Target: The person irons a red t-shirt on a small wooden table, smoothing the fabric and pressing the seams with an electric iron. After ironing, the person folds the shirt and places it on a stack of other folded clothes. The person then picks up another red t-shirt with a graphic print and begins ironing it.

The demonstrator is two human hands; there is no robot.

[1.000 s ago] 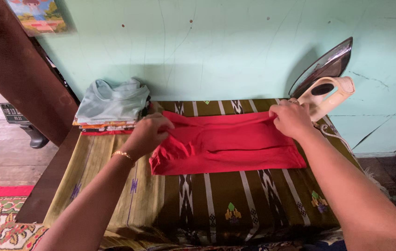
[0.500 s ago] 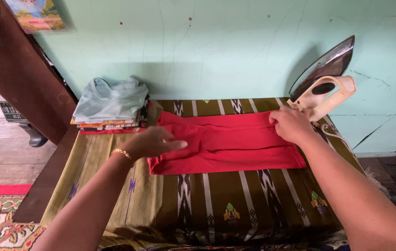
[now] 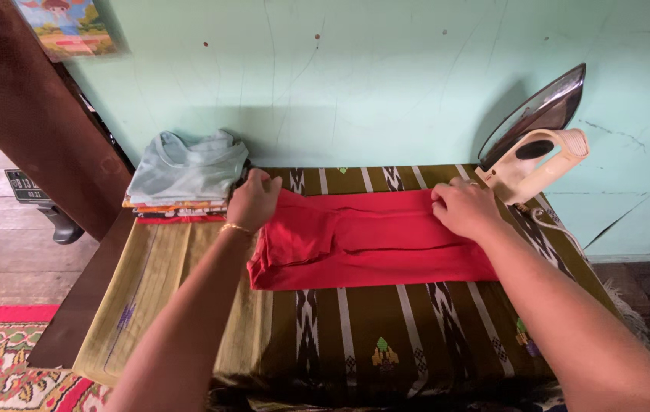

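Left hand (image 3: 252, 200) shifted to red garment's (image 3: 371, 240) corner

Both forearms extended forward; left hand (image 3: 252, 200) curled, knuckles up, bangle at wrist; right hand (image 3: 466, 207) palm-down, fingers bent.

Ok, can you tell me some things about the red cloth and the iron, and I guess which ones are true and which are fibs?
1. Both hands rest on the red cloth. True: the left hand is at its left end and the right hand at its right end.
2. The iron lies flat on the red cloth. False: it stands on its heel at the table's far right corner, off the cloth.
3. A pile of folded clothes sits at the table's far left. True.
4. The top of that pile is black. False: it is pale blue-green.
5. The patterned table cover is plain white. False: it is olive and brown with stripes.
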